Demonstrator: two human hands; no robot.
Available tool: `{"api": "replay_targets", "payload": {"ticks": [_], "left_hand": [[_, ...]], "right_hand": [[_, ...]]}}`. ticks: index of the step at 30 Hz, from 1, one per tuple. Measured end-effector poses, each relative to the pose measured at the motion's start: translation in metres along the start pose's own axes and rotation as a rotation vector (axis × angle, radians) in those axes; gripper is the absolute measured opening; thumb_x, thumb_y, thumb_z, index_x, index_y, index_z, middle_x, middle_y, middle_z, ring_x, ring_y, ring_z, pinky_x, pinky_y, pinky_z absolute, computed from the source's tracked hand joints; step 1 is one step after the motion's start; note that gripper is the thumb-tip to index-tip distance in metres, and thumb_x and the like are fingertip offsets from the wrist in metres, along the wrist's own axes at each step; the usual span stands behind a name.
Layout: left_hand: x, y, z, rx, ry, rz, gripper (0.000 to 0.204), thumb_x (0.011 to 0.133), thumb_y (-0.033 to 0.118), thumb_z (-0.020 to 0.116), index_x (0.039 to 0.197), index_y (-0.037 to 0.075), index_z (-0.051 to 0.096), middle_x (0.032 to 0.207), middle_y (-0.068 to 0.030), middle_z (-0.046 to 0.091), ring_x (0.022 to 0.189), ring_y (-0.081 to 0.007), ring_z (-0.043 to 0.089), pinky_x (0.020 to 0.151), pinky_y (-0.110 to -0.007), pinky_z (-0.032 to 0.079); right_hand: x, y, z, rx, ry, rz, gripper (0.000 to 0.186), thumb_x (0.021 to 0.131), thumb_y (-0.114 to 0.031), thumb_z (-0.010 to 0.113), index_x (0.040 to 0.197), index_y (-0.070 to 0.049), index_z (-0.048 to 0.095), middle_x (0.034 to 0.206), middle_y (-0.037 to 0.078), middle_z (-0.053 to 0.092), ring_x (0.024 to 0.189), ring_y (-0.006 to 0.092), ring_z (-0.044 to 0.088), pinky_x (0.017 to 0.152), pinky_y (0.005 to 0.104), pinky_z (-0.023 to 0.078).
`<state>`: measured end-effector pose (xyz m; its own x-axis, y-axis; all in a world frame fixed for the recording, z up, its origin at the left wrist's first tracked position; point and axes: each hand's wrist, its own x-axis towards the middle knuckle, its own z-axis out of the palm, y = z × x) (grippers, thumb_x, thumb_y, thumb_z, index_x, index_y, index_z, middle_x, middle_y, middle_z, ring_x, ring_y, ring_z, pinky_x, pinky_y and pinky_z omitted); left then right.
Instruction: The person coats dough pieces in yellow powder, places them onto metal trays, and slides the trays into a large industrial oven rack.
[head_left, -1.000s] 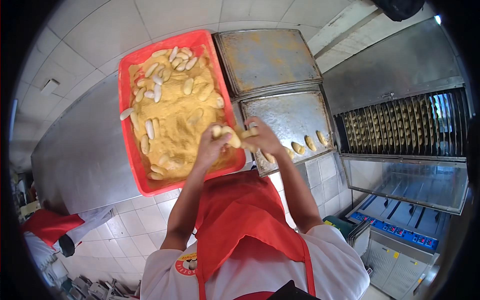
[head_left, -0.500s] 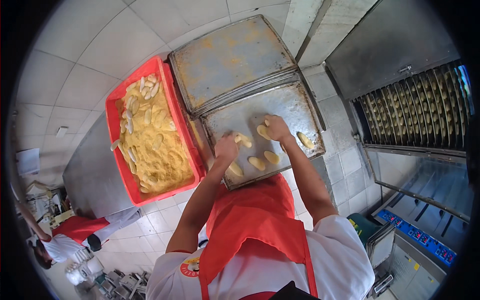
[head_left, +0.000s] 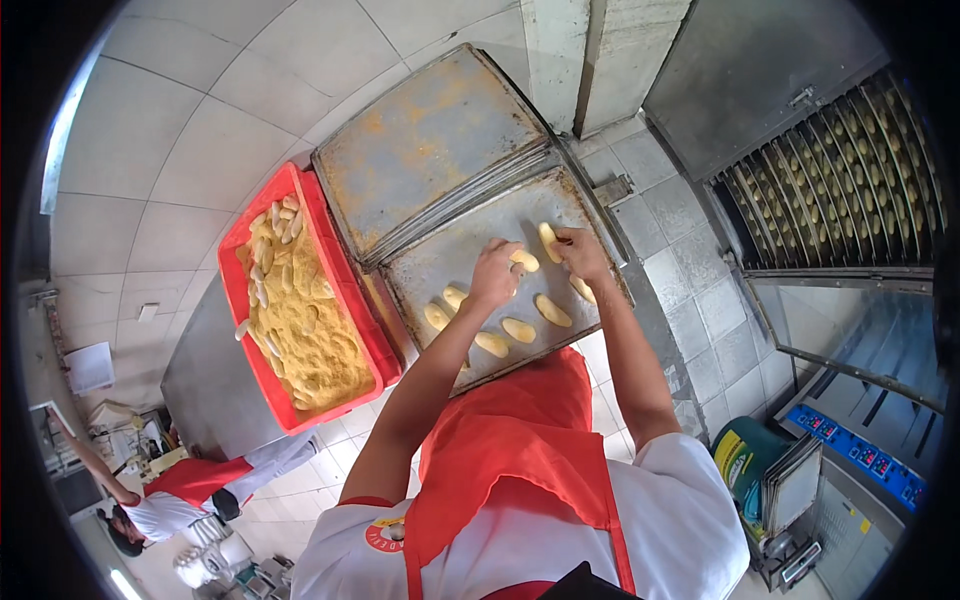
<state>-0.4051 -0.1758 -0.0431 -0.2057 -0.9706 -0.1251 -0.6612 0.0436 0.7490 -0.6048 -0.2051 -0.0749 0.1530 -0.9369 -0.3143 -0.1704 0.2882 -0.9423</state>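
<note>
Gripping at least one roll (head_left: 524, 260) above the tray (head_left: 540, 200), the left hand (head_left: 495, 272) works right of its middle. The right hand (head_left: 582, 254) pinches another roll (head_left: 548, 238) near the tray's right edge. More rolls (head_left: 519, 329) lie in a row along the near edge, two others by the left edge. Beyond that edge, a tub (head_left: 381, 367) of crumbs (head_left: 315, 345) sits on the worktop (head_left: 215, 375).

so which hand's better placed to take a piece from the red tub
Likely the left hand: it's nearer the red tub; the right hand is farther across the tray. Each appears to hold a dough piece.
</note>
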Motion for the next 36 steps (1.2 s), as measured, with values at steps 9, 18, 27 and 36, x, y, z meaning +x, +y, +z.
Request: {"api": "replay_targets", "payload": {"ticks": [9, 18, 27, 36], "left_hand": [[0.009, -0.026, 0.017, 0.167, -0.139, 0.097, 0.035, 0.075, 0.009, 0.071, 0.109, 0.008, 0.065, 0.111, -0.0139, 0.059, 0.108, -0.0334, 0.054, 0.095, -0.041, 0.042], [-0.125, -0.064, -0.152, 0.198, 0.416, -0.016, 0.047, 0.077, 0.023, 0.074, 0.119, 0.008, 0.06, 0.123, -0.0185, 0.053, 0.117, -0.0361, 0.048, 0.102, -0.044, 0.038], [-0.372, -0.271, -0.264, 0.401, 0.22, -0.452, 0.059, 0.073, 0.033, 0.076, 0.123, 0.01, 0.055, 0.123, -0.0281, 0.05, 0.112, -0.0405, 0.05, 0.093, -0.048, 0.043], [-0.365, -0.336, -0.36, -0.006, 0.685, -0.66, 0.026, 0.08, 0.014, 0.066, 0.103, 0.005, 0.059, 0.09, -0.0234, 0.062, 0.087, -0.038, 0.064, 0.075, -0.044, 0.052]], "right_hand": [[0.0, -0.008, 0.009, -0.615, 0.161, -0.147, 0.02, 0.077, -0.014, 0.067, 0.093, -0.004, 0.071, 0.086, 0.02, 0.067, 0.079, 0.0359, 0.065, 0.071, 0.0419, 0.05], [-0.017, 0.001, 0.036, -1.153, 0.449, -0.327, 0.024, 0.078, -0.013, 0.063, 0.1, -0.008, 0.07, 0.101, 0.019, 0.062, 0.097, 0.0345, 0.059, 0.085, 0.0426, 0.047], [-0.075, -0.124, 0.374, -0.444, -0.299, -0.834, 0.033, 0.073, 0.003, 0.057, 0.102, -0.009, 0.066, 0.098, 0.015, 0.063, 0.097, 0.0345, 0.059, 0.085, 0.0412, 0.048], [-0.066, -0.122, 0.569, -0.655, -0.318, -0.582, 0.023, 0.075, 0.0, 0.056, 0.097, -0.005, 0.058, 0.1, 0.018, 0.056, 0.092, 0.0403, 0.057, 0.079, 0.0478, 0.046]]}}
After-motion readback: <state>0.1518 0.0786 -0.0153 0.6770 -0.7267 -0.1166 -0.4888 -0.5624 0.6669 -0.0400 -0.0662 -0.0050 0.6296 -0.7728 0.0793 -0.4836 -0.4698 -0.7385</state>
